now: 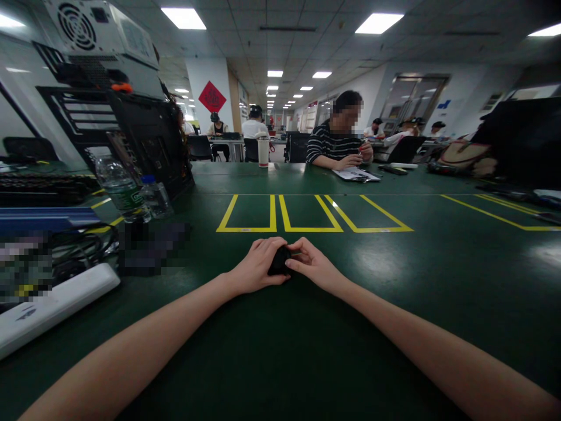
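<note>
A small black rounded object [279, 261] sits between my hands on the green table; its kind is hard to make out. My left hand [258, 264] curls around its left side, with the fingers over the top and the thumb along the near edge. From the right, my right hand [312, 264] has its thumb and fingertips bent in against the object's right side. Much of the object is hidden behind the fingers.
Yellow tape frames [310, 230] mark the table beyond my hands. At left are a white power strip [65, 304], bottles [120, 184] and stacked computer parts [144, 128]. A cup [263, 152] and a person [337, 137] with a clipboard [357, 175] are across the table.
</note>
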A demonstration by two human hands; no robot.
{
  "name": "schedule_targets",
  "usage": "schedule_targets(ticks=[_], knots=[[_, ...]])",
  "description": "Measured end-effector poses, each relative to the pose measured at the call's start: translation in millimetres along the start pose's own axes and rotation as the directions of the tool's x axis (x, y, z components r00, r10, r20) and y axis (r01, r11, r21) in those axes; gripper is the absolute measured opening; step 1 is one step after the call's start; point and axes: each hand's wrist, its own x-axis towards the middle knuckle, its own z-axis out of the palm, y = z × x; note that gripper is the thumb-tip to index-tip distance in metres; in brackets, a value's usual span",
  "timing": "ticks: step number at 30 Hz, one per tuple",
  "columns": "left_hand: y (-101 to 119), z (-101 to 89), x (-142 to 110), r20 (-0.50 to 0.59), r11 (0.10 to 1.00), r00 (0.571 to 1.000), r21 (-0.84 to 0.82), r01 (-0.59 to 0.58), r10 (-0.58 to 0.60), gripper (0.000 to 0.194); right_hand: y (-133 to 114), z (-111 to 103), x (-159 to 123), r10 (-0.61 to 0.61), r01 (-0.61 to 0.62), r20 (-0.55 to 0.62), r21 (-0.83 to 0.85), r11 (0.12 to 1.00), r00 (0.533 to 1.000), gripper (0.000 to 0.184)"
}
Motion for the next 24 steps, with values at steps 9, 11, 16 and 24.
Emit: schedule_targets(ticks=[9, 11, 16, 24], knots=[[0.7, -1.1, 0.2, 0.004, 1.0, 1.0, -0.01, 0.0, 0.0, 0.058, -6.8, -0.6, -3.2, 0.058, -0.056, 0.036, -0.065, 0.996, 0.998, 0.026], [0.3, -0.5, 0.1, 0.002, 1.0, 1.0, -0.01, -0.002, 0.002, 0.057, -6.5, -0.3, -4.1, 0.031, -0.028, 0.057, -0.059, 0.998, 0.998, 0.03], [0.0, -0.2, 0.2, -0.005, 1.0, 1.0, -0.01, 0.001, -0.001, 0.059, -3.3, -0.2, -2.7, 0.0, 0.001, 0.029, -0.04, 0.999, 1.0, 0.02], [-0.2, 0.2, -0.3, -0.005, 1.0, 1.0, -0.007, -0.004, 0.004, 0.059, -3.2, -1.0, 0.4, 0.032, -0.032, -0.009, -0.048, 0.998, 0.999, 0.028]])
